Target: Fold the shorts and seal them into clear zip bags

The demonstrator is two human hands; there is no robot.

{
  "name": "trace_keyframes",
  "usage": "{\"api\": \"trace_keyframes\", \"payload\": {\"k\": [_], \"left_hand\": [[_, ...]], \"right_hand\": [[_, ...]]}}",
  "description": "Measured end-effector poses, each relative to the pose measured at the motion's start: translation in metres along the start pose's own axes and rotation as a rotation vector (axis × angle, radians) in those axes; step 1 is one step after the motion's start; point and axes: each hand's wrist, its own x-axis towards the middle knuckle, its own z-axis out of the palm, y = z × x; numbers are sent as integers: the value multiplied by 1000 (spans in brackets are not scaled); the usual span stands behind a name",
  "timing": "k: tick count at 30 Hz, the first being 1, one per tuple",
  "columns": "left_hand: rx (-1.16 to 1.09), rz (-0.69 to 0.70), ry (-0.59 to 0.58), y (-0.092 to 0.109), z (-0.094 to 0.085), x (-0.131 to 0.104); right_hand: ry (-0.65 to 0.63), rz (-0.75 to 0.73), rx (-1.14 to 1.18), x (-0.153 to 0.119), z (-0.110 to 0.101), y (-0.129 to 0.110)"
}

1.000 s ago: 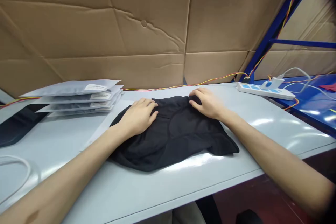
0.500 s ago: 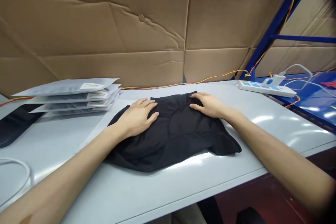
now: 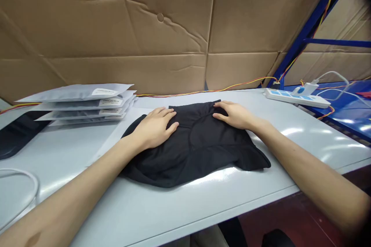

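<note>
- I see a tall brown creased cardboard sheet (image 3: 116,27) standing behind everything, perhaps there as a backing for the work surface.
- Before it lies the glossy pale grey table (image 3: 179,212), giving the fabric a smooth bed.
- To the right rises a blue painted metal frame (image 3: 309,27).
- The black soft-fabric garment (image 3: 197,142) sits mid-table, its straight edge at the far side and its wavy edge toward my viewpoint; it looks turned so both arms reach it evenly.
- Beside it on the left is a stack of labelled whitish plastic packets (image 3: 84,104), piled off to one side, likely leaving room for the cloth.
- The long white power strip with blue sockets (image 3: 286,97) rests at the table's far right, near the frame and away from the fabric.
- The left hand (image 3: 156,127) lies palm down on the garment, fingers loosely spread, I judge to keep it flat.
- The right hand (image 3: 234,115) rests at its far right corner, fingers unclenched, thumb apart; whether the tips tuck under the edge, I cannot tell.
</note>
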Motion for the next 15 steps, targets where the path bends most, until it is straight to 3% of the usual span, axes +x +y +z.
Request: {"api": "trace_keyframes", "payload": {"k": [15], "left_hand": [[12,-27,-45,4,-4,-2]], "right_hand": [[-17,9,27,0,-1,0]]}}
